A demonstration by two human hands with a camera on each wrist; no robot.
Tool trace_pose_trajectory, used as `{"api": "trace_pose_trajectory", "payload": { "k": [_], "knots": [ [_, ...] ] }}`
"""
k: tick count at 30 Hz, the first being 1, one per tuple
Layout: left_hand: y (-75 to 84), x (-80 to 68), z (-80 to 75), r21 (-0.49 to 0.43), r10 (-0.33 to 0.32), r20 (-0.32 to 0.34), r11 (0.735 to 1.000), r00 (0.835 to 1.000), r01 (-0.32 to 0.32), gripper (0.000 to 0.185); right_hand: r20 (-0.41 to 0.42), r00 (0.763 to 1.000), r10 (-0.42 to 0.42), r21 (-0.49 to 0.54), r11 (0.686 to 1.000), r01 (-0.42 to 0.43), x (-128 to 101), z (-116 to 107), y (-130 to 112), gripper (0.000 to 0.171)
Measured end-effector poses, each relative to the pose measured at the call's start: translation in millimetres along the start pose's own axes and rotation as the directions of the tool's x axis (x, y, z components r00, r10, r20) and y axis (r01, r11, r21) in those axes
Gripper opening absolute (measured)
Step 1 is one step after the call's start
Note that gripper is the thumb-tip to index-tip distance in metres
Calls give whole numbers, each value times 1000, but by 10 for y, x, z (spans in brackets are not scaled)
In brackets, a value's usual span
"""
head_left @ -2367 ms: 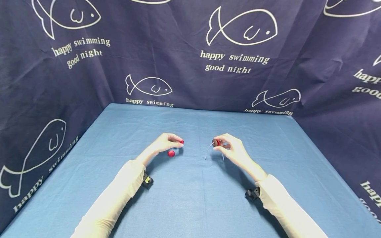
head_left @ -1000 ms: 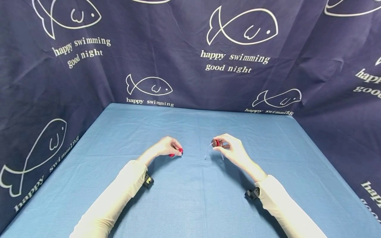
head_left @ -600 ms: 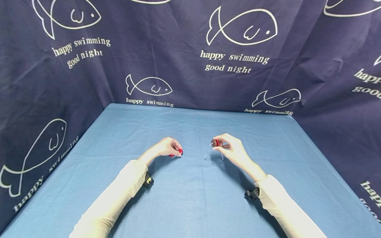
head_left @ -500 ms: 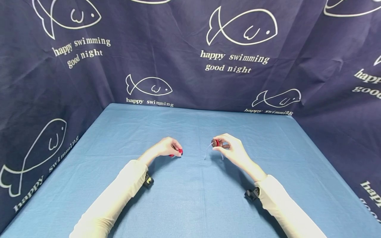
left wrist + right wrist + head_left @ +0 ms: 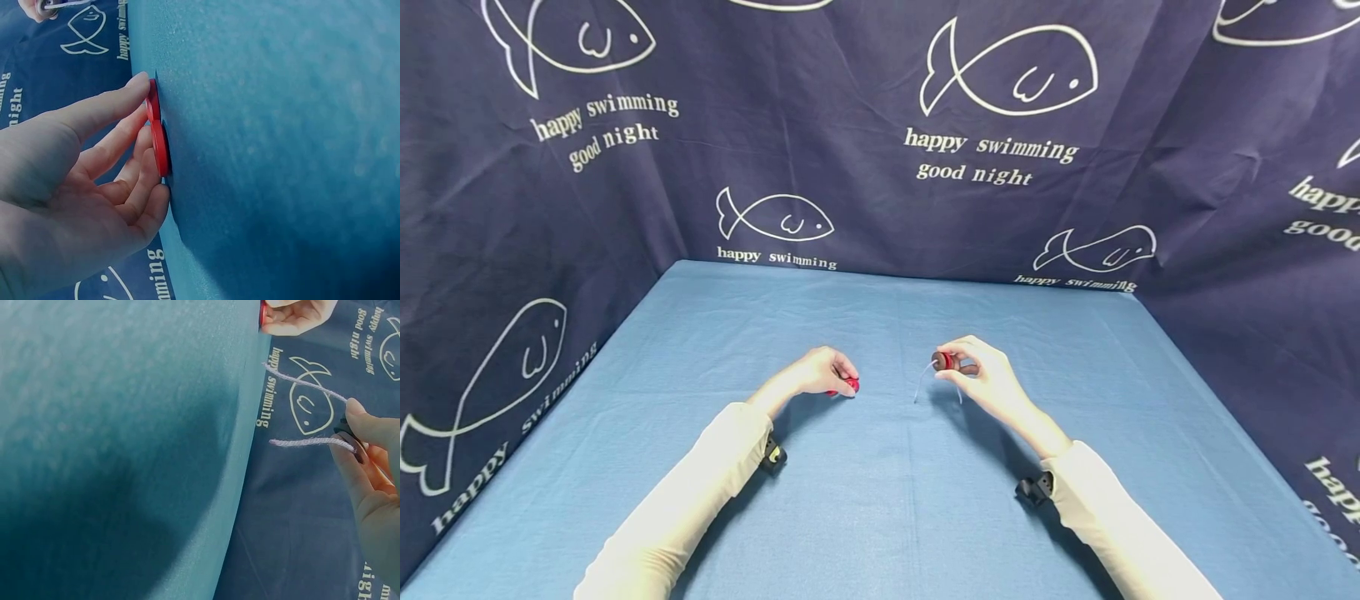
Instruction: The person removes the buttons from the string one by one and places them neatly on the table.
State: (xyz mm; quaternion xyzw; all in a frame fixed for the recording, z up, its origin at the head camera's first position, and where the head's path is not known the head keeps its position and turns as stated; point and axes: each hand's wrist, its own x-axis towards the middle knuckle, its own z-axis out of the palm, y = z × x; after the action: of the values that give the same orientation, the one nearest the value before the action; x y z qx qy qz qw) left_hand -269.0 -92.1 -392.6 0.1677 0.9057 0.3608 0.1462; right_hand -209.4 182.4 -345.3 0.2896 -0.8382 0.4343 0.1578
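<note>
The left grip [image 5: 822,369] pinches a red disc [image 5: 152,101] between thumb and finger, down at the blue desk [image 5: 880,508], its edge touching a second red disc [image 5: 160,149]. The right grip [image 5: 994,377] pinches a brown, rounded piece with a red band [image 5: 946,361] above the desk, pale cord [image 5: 305,442] trailing from it. White lettering on the navy cloth [image 5: 857,100] reads "happy swimming" and "good night".

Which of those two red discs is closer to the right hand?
The disc at the left hand's thumb tip. The other disc lies farther from the right hand, by the left hand's other fingers.
</note>
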Motion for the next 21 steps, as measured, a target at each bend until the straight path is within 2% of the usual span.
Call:
{"api": "trace_pose_trajectory", "payload": {
  "k": [8,15,21],
  "knots": [
    [-2,10,-10,35,44,-6,998,999,-44,30,3,1000,3,1,1000,-3,4,-1,-1,29],
    [20,-2,-10,-2,36,-8,999,999,-36,30,3,1000,4,-2,1000,-4,2,-5,4,29],
    [47,5,16,18,50,-35,999,998,-50,30,-5,1000,7,2,1000,-7,5,-11,-7,29]
  ]
}}
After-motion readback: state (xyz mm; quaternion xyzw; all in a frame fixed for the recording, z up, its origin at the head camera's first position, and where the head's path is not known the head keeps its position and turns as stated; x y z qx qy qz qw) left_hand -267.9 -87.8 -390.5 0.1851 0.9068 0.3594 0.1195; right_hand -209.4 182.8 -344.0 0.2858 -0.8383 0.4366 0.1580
